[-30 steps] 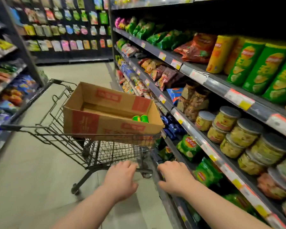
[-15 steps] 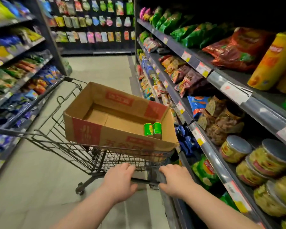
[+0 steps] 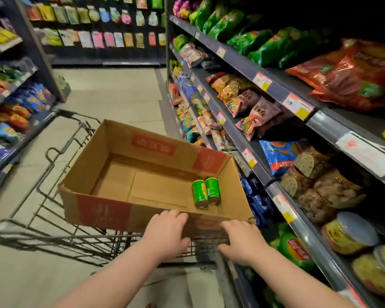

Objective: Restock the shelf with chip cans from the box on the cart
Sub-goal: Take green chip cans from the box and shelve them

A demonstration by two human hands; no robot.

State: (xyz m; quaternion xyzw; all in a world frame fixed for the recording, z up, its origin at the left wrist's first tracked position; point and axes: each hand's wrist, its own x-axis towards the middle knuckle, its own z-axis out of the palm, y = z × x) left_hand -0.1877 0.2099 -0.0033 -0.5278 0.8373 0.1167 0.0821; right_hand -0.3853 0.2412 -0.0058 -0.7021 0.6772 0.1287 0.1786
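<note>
Holding two green chip cans [image 3: 201, 193], the cardboard box [image 3: 102, 210] sits on the cart [image 3: 76, 241]

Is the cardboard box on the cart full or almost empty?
Almost empty: only two green cans sit together near its right wall, and the rest of the box floor is bare cardboard.

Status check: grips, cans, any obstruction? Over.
Left grip and right grip hold cart. Two green cans in box, near right corner. Nothing over them.

Nothing here I can read.
Red print on the box [image 3: 152, 147] and the shelf tags [image 3: 262, 81] look too blurry.
</note>
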